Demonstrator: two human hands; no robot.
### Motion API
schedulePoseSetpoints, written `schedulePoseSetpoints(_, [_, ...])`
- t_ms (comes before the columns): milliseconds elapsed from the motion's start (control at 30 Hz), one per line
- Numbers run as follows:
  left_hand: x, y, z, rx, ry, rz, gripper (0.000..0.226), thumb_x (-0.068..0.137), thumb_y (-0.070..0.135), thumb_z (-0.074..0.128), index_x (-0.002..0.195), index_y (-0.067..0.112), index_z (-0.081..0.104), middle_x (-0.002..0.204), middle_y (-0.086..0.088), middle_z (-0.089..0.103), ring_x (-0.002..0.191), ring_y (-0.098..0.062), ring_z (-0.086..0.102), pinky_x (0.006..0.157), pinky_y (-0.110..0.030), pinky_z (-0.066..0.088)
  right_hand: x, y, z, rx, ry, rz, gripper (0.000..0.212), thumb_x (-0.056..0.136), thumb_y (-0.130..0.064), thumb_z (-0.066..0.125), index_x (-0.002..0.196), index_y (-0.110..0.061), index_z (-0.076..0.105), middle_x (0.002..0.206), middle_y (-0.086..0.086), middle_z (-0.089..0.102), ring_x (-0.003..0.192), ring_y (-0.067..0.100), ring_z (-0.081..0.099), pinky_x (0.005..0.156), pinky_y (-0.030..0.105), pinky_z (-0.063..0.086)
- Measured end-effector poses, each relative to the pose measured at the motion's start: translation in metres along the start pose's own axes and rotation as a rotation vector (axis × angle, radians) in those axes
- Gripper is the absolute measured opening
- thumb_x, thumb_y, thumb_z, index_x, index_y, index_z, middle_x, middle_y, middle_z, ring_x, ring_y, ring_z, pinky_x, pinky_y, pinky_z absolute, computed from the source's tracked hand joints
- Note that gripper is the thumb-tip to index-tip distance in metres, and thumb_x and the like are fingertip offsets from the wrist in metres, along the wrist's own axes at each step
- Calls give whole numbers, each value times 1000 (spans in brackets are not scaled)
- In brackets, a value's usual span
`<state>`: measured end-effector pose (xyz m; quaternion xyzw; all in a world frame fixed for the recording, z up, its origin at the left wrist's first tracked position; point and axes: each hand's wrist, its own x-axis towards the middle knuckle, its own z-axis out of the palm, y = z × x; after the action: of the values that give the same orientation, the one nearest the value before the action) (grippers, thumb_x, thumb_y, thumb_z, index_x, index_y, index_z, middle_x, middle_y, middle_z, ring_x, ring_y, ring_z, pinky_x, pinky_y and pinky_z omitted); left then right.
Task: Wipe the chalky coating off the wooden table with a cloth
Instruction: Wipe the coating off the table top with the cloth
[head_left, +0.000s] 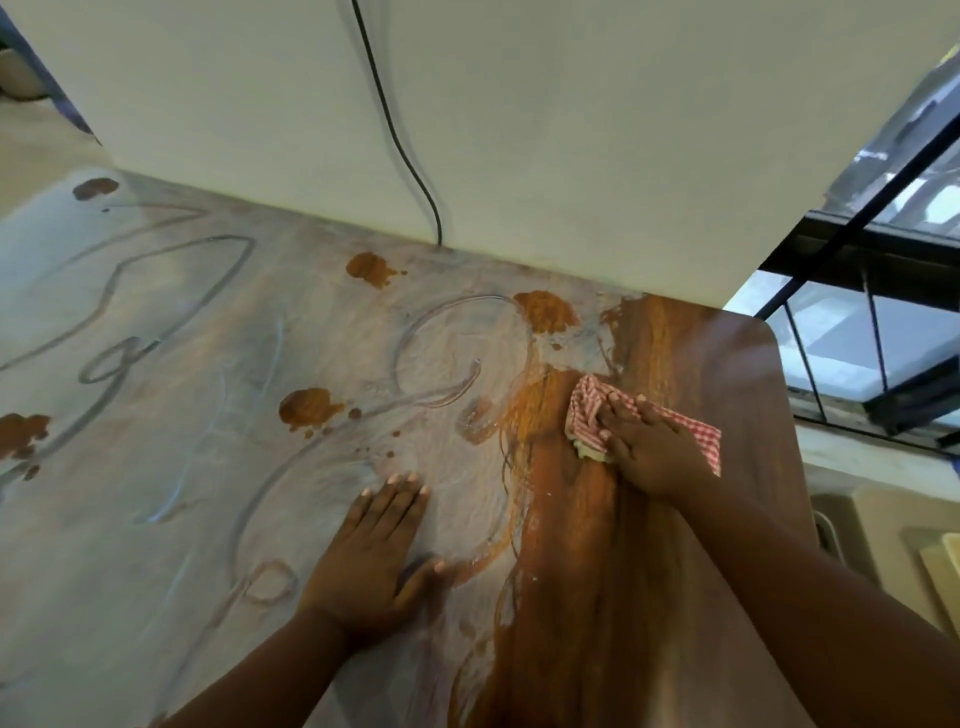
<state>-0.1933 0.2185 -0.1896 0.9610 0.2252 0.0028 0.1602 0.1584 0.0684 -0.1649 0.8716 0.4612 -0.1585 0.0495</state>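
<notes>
head view: only cam I've got, looks fwd and down over both hands
tabletop (727, 374): wood, rounded far-right corner; right strip shows bare brown grain, rest to the left is under a pale chalky coating (182, 415)
coating detail: finger-drawn loops and lines through it, plus a few bare brown blotches (545, 312) near the far edge and mid-left
cloth (696, 436): red/white check, bunched, lying on the tabletop at the boundary btw wiped strip and chalky area, far-right part of the surface
right hand (652, 452): on top of the cloth, fingers curled into it, grip clamped on the fabric, pressing it down onto the wood
left hand (371, 556): flat on the coated area, near side, well left of the cloth; fingers straight and close together, thumb out to the right, grip apart, holds nothing
wet edge: orange-brown smears (519, 441) run along the border of the wiped strip, btw the two hands
wall (519, 130): pale, meets the tabletop's far edge
cable (400, 135): dark, runs down the wall to the tabletop's far edge
window frame (857, 249): dark bars, far right, past the tabletop corner
</notes>
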Motion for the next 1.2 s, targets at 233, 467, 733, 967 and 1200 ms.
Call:
schedulePoseSetpoints(233, [2,-2,-2,2,-33,29,75,95,64,19,152,17,13,158,0,9,147,-18,0,116,-36,-1,33,-76,-2,89,15,79,52,102,-40,18,152,-28,9,160,2,8,145,32,5,114,51,6])
schedulePoseSetpoints(467, [32,2,-13,25,181,37,51,88,54,38,99,15,69,99,-6,68,100,-31,62,107,-49,24,-39,-48,27,23,11,-75,51,101,-46,17,150,-41,1,151,-19,-13,146,18,-7,114,38,-3])
schedulePoseSetpoints(733, [182,0,-56,133,283,40,44,89,41,45,106,6,66,121,-18,61,117,-37,52,96,-47,40,25,-22,-3,78,-5,166,52,102,-45,18,151,-37,3,160,-9,-1,146,22,-3,114,42,5])
schedulePoseSetpoints(967, [249,-18,-17,163,126,-111,81,93,65,17,153,11,8,160,-13,0,146,-29,-13,115,-44,-17,90,-40,-16,134,49,149,52,102,-44,14,151,-34,3,161,-3,0,146,25,-4,114,48,0])
schedulePoseSetpoints(1200, [254,-24,-9,154,114,-124,88,87,71,2,153,13,-2,161,-9,-5,146,-23,-15,115,-39,-18,42,5,8,46,105,-94,48,90,-62,-10,137,-57,-17,153,-21,-12,144,10,-12,113,35,-6])
